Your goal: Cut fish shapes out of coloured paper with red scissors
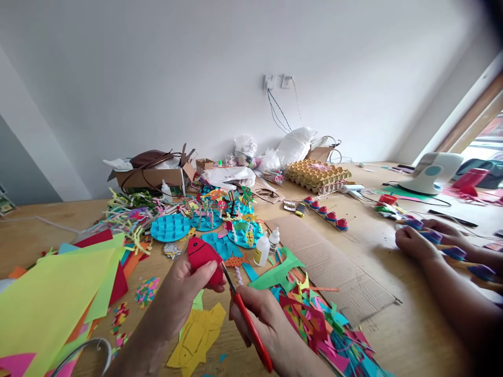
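Amid paper scraps [314,320], glue bottles [261,251] and blue discs [170,228], the left hand [192,277] holds a red fish [201,255], the right hand [264,309] scissors [250,325].

The left hand [187,278] is bare, with a rounded thumb [206,272]. Past the wrist [168,296], the left forearm [147,327] is bare as well; it widens gradually and evenly, with a smooth outline, until the lower edge of the view cuts it off. The right hand [261,311] is also bare, its knuckles [247,294] softly rounded. Of the right forearm [301,358] only a short stretch shows, uncovered and smooth in outline, in the lower part of the view.
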`<state>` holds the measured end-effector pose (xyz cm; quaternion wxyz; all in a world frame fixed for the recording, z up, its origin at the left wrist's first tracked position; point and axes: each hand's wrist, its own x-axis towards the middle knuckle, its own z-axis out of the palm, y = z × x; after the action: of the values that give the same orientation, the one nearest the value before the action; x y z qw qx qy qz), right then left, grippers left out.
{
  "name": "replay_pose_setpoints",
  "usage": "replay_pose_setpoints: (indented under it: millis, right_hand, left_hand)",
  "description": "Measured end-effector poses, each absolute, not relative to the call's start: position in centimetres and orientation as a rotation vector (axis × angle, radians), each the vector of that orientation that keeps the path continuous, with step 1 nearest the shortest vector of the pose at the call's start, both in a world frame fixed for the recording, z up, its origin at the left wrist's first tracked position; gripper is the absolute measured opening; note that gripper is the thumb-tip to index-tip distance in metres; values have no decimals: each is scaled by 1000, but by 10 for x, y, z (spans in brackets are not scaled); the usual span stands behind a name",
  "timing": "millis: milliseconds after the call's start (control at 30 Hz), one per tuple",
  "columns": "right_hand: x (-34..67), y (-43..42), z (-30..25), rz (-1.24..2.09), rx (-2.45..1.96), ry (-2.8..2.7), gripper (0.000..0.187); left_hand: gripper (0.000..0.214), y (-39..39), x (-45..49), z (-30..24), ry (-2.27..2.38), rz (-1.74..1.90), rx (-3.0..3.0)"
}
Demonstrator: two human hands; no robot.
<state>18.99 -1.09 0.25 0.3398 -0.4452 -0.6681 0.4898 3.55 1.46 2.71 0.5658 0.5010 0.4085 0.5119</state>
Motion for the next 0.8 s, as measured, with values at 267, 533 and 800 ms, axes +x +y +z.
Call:
replay_pose_setpoints:
  millis: [267,533,800]
  right_hand:
    - [193,-12,-3,1263,-1149,-1745,30]
    - [198,-10,-13,1210,-1137,-1797,37]
    - [201,-9,-16,1196,-1126,-1833,38]
  left_hand:
    - [12,15,38,24,939,1153,1170]
    - [10,15,41,25,917,1127,1125]
    - [9,15,42,25,921,1112,1114]
